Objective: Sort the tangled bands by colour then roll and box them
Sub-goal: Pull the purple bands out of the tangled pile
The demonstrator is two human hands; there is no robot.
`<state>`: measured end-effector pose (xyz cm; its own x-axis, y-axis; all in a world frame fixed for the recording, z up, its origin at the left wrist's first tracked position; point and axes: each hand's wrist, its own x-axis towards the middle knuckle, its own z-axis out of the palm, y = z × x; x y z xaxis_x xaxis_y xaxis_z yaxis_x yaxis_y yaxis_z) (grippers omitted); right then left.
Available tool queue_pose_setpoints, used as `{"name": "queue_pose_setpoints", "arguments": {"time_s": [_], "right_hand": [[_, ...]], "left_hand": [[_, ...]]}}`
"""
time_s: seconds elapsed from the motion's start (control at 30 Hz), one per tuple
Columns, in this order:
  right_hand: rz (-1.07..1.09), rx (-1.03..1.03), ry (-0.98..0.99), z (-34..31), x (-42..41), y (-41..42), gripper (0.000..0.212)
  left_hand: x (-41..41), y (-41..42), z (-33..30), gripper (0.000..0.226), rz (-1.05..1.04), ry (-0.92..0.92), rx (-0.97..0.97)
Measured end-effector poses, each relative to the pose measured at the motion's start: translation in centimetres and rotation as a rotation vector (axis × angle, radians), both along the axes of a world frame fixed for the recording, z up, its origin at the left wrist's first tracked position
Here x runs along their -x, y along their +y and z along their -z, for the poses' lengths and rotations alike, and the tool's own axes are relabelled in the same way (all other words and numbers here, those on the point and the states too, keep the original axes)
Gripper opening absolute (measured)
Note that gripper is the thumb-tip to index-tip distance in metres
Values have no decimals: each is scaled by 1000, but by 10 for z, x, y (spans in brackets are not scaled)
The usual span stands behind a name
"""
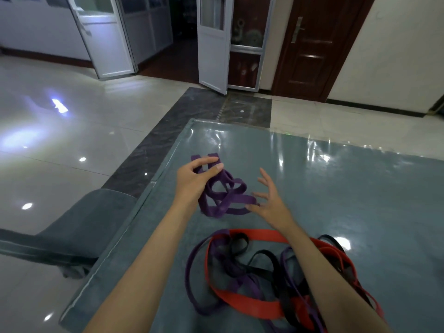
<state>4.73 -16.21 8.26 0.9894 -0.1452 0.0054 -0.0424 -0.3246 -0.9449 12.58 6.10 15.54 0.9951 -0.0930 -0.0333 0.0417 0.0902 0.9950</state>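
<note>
tangled bands [264, 272]; left hand [192, 181] grips purple band [225, 198].

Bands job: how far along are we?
Early. The left hand grips a bunch of purple bands lifted clear; the right hand is open beside it. The pile of red, black and purple bands remains tangled on the table. No box visible.

Dim indoor light; glare spots on floor [60, 131] left and glossy surface [336, 179]; wide-angle bending at edges; slight blur.
</note>
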Motion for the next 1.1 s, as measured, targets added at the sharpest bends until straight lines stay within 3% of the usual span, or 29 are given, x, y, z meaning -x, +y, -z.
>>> {"name": "queue_pose_setpoints", "arguments": {"time_s": [0.2,0.3,0.47,0.53,0.67,0.9,1.1], "right_hand": [[-28,292,-100,-6,-4,4,137],[31,422,-241,-17,-12,4,134],[15,504,-356,-48,-25,-10,138],[-57,445,-372,-60,-25,-14,131],[-146,398,-360,-74,-22,-16,86],[-79,319,-302,-72,-2,-19,55],[20,194,-299,-91,23,-39,64]], "left_hand": [[4,-16,-24,25,246,-230,-292],[5,-23,-43,31,391,-324,-345],[3,-27,-84,71,714,-481,-521],[2,-24,-98,80,789,-488,-575],[3,-19,-118,72,900,-552,-703],[0,1,-106,71,826,-558,-807],[4,7,-64,62,647,-461,-692]]}}
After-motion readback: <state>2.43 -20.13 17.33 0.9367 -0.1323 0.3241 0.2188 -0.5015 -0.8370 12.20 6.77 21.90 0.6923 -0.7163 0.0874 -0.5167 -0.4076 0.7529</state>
